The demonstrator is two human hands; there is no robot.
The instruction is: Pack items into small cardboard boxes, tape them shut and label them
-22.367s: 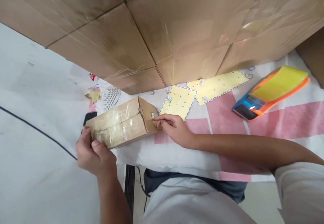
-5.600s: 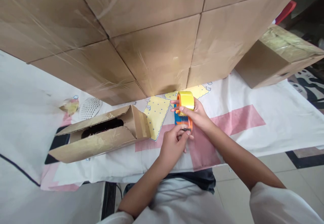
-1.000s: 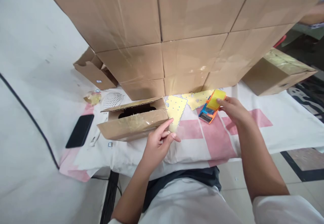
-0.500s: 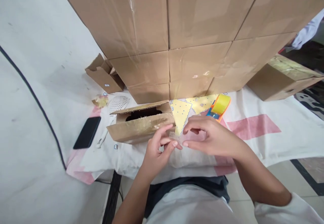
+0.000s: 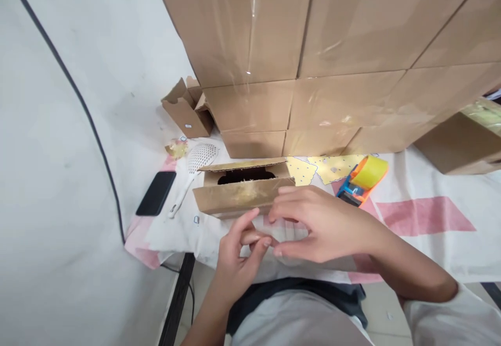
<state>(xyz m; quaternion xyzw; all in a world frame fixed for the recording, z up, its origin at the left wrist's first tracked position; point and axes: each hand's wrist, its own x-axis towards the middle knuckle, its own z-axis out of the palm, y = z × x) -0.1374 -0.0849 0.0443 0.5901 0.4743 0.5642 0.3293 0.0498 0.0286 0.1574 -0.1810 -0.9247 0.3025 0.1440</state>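
My left hand (image 5: 239, 254) is in front of a small cardboard box (image 5: 235, 200), its thumb and fingers pressed together. Whatever they pinch, if anything, is too small to make out. Close beside it, my right hand (image 5: 313, 223) curves over with thumb and fingers apart, the thumb tip almost touching the left fingertips. The small box lies with its flaps parted and a dark inside showing; clear tape shines on its front flap. Right of it, behind my right wrist, rests an orange and blue tape dispenser (image 5: 362, 181) with a yellow roll.
Stacked taped cartons (image 5: 250, 106) rise behind the small box. To the left are a black phone (image 5: 156, 193), a white slotted ladle (image 5: 201, 158), a crumpled tape scrap (image 5: 177, 149) and an opened carton (image 5: 183, 111). Another carton (image 5: 462, 140) stands at the right. A cable (image 5: 82, 100) hangs along the wall.
The view has shifted left, so the things appear further right. Both hands have come lower, away from the small box's edge. The clear film seen between the hands earlier no longer shows.
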